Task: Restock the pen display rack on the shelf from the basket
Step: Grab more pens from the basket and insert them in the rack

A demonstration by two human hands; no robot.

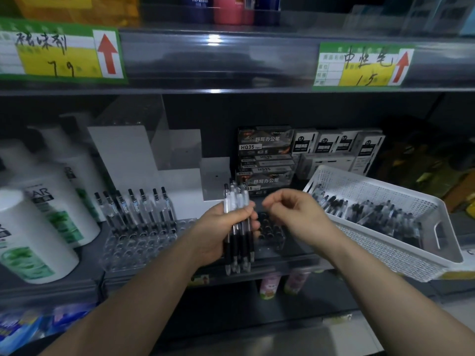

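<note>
Pen rack (144,242) on shelf (77,283); bottles (38,227) left, basket (372,181) right, pen boxes (264,160) behind; pens (380,214) in basket.

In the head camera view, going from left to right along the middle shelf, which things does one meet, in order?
White bottles → row of pens standing in the clear rack → left hand gripping a bundle of pens → right hand → white basket holding more pens.
</note>
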